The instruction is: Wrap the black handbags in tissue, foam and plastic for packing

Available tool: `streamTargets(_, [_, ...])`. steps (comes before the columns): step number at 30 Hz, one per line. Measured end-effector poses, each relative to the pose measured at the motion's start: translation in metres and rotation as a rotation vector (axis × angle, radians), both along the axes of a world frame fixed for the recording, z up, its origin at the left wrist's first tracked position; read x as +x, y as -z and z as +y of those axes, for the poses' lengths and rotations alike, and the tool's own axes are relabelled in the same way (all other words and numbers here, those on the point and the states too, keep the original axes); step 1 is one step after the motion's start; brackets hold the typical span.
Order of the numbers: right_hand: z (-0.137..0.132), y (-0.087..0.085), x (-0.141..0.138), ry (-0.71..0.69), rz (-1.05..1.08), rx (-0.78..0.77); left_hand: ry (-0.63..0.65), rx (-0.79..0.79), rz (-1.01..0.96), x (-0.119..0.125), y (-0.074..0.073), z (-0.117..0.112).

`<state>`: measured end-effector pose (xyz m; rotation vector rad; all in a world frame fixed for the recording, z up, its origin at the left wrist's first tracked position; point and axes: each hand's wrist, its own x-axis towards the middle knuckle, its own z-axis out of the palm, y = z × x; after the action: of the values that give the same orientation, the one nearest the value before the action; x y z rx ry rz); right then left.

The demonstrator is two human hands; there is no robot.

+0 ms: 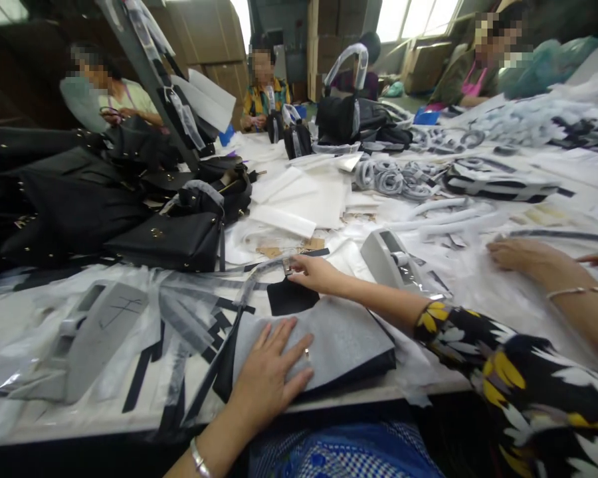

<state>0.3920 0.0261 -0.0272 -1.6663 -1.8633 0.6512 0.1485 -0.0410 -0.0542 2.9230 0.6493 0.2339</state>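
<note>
My left hand (274, 365) lies flat with fingers spread on a black bag (383, 352) whose grey lining side (339, 332) faces up. Near its thumb, a small metal clasp (307, 354) shows on the grey cloth. My right hand (311, 273) reaches past the bag's far edge. Its thumb and fingers pinch the metal-fitted end of a plastic-wrapped strap (252, 282), beside a black flap (292, 297). The strap curves down along the bag's left side. How the strap end joins the bag is hard to see.
Tape dispensers (104, 318) (386, 259) stand left and right of the bag. Cut strips (179, 312) hang over the table's front edge. Black handbags (174, 239) pile up at left. White sheets (309, 192) lie beyond. A co-worker's hand (523, 255) is at right; other people sit across.
</note>
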Motion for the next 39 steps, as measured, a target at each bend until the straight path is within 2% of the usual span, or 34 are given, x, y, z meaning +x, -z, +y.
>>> streamTargets(3, [-0.003, -0.012, -0.006, -0.023, 0.056, -0.002, -0.013, -0.014, -0.020, 0.000, 0.001, -0.001])
streamTargets(5, [-0.026, -0.020, -0.009, -0.080, 0.082, 0.071, -0.018, -0.016, -0.041, 0.000, 0.002, -0.002])
streamTargets(7, [-0.058, -0.023, -0.010, -0.208, 0.068, 0.152, -0.021, -0.015, -0.069, 0.000, 0.002, -0.002])
streamTargets(10, [-0.102, -0.011, -0.010, -0.390, -0.002, 0.223, -0.025, -0.038, -0.127, 0.000, 0.003, -0.003])
streamTargets(14, [-0.129, 0.018, -0.008, -0.453, 0.001, 0.284, -0.016, -0.048, -0.212, -0.002, 0.009, -0.005])
streamTargets(19, [-0.132, 0.039, -0.006, -0.440, 0.030, 0.326, 0.012, 0.152, -0.457, -0.010, 0.018, -0.014])
streamTargets(22, [-0.134, 0.043, -0.008, -0.418, 0.038, 0.336, 0.107, 0.221, -0.529, -0.012, 0.020, -0.019])
streamTargets(26, [-0.135, 0.033, -0.013, -0.392, -0.060, 0.288, 0.202, 0.210, -0.514, -0.009, 0.017, -0.022])
streamTargets(32, [-0.121, 0.011, -0.017, -0.502, -0.401, 0.260, 0.210, 0.107, -0.505, -0.003, 0.013, -0.025])
streamTargets(36, [-0.107, 0.009, -0.017, -0.598, -0.552, 0.317, 0.203, 0.019, -0.493, -0.004, 0.018, -0.025])
streamTargets(39, [-0.104, 0.012, -0.019, -0.690, -0.590, 0.384, 0.223, 0.053, -0.514, -0.005, 0.024, -0.022])
